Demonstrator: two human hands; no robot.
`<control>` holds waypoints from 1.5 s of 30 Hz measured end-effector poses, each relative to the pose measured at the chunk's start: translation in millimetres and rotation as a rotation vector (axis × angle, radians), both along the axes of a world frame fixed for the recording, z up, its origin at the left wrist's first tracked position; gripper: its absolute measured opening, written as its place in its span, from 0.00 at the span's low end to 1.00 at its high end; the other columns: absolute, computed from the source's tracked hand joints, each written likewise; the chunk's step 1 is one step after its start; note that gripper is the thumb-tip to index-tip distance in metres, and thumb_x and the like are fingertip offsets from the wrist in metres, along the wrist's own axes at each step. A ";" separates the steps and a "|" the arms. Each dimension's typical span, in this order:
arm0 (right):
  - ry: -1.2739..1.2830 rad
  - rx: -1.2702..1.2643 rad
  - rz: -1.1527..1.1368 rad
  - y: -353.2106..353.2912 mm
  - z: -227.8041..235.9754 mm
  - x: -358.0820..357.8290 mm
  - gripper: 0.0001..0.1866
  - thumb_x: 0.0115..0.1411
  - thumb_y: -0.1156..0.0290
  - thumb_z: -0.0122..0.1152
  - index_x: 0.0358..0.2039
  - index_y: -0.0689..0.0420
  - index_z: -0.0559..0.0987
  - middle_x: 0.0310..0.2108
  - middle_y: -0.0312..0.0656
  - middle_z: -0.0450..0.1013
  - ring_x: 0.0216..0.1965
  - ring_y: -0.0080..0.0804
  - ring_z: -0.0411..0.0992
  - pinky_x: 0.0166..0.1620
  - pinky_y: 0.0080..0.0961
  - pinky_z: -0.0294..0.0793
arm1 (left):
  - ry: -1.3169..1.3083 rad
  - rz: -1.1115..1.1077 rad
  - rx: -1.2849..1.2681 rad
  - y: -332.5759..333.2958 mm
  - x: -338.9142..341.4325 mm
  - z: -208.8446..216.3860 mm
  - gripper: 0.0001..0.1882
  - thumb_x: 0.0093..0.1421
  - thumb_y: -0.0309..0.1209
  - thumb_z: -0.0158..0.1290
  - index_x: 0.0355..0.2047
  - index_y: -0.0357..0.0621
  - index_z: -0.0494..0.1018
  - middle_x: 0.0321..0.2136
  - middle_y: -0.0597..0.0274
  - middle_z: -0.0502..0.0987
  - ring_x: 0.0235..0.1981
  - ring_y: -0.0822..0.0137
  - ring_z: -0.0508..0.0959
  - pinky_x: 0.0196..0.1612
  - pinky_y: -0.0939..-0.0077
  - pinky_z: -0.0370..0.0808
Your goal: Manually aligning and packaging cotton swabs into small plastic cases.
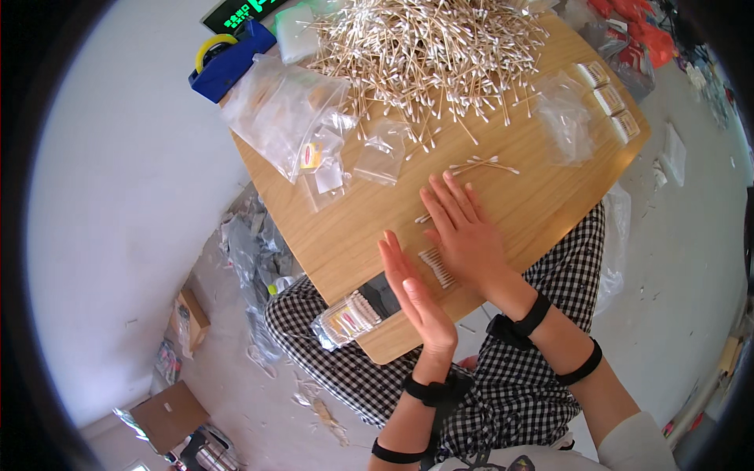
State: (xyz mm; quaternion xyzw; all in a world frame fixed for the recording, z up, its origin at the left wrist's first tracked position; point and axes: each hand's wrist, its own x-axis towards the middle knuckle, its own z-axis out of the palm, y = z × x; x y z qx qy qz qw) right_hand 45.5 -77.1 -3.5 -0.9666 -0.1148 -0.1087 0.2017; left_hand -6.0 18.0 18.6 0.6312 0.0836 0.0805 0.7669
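A wooden counter [534,192] carries everything, tilted across the view. Over its far part spreads a big heap of loose cotton swabs [440,59], wooden sticks with white tips. To the left of the heap lies a large clear plastic bag [275,102], crumpled, near a blue tape dispenser [236,63] with a yellow roll at the far left edge.

At the near side are the two hands. The right hand [469,243] is stretched flat, its grip apart, fingers straight and slightly spread. The left hand [414,289] is turned edge-up, its grip also apart, fingers straight.

A thin clear bag [567,118] lies toward the right, and a smaller clear bag [380,157] sits left of centre. A filled swab pack [348,318] rests at the near left edge, beside a dark flat patch [380,295]. Three small packs [609,100] line up along the right edge.

Smallest come a short row of swabs [437,268], side by side on the counter between the hands; whether either hand touches it, I cannot tell. A few crossed swabs [487,163] lie just beyond the right fingertips.
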 end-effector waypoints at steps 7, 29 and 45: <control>0.034 0.003 0.137 4.4 3.3 2.1 0.30 0.60 0.67 0.50 0.62 0.64 0.63 0.67 0.47 0.55 0.71 0.40 0.48 0.70 0.41 0.49 | 0.030 0.023 -0.081 -16.9 1.1 0.8 0.36 0.72 0.51 0.31 0.70 0.40 0.42 0.70 0.50 0.44 0.72 0.58 0.43 0.71 0.61 0.40; -0.054 -0.095 0.248 66.9 -0.1 -3.5 0.29 0.57 0.76 0.49 0.62 0.64 0.64 0.65 0.52 0.58 0.69 0.46 0.52 0.68 0.44 0.53 | 0.127 0.235 -0.190 61.6 -54.6 16.7 0.35 0.69 0.52 0.39 0.66 0.41 0.51 0.63 0.46 0.59 0.62 0.57 0.62 0.59 0.52 0.67; 0.004 0.016 0.246 65.2 0.1 -2.4 0.31 0.57 0.79 0.46 0.64 0.63 0.62 0.66 0.49 0.58 0.69 0.46 0.52 0.68 0.45 0.52 | 0.022 -0.203 0.259 80.1 -58.5 -2.1 0.13 0.67 0.29 0.43 0.26 0.35 0.67 0.21 0.55 0.67 0.24 0.58 0.70 0.59 0.50 0.68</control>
